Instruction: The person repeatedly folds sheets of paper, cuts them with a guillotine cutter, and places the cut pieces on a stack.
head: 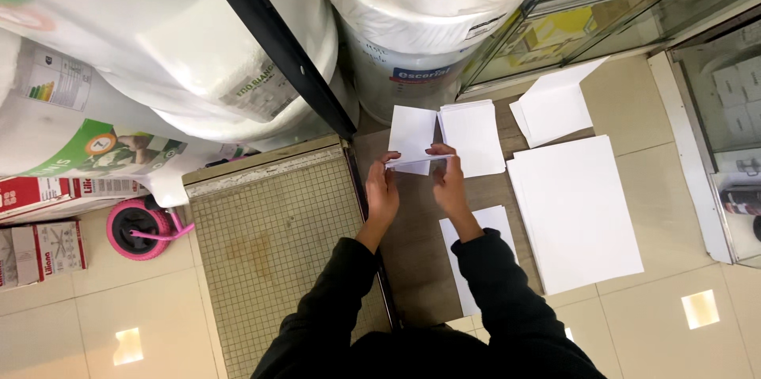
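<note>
Paper being sorted beside a grid-topped cutter

Big white rolls (238,46) stand beyond the hands; the paper cutter (273,244) lies just left of them, a large sheet stack (579,212) right. On the worktop (412,252), the left hand (382,197) and right hand (449,185) pinch a thin paper slip (420,160) between them, held level above smaller cut stacks (472,135), likely to square it.

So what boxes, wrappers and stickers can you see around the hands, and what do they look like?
Red and white boxes: far left, stacked, rectangular cartons.
Energy sticker: upper left on a white roll, small white rectangle with coloured bars.
Green and white wrapper: left, around a big roll, with an orange circle.
Blue and white label: top centre, on a large white roll.
Yellow packages: upper right, behind glass.
White boxes: far right, behind glass.
</note>
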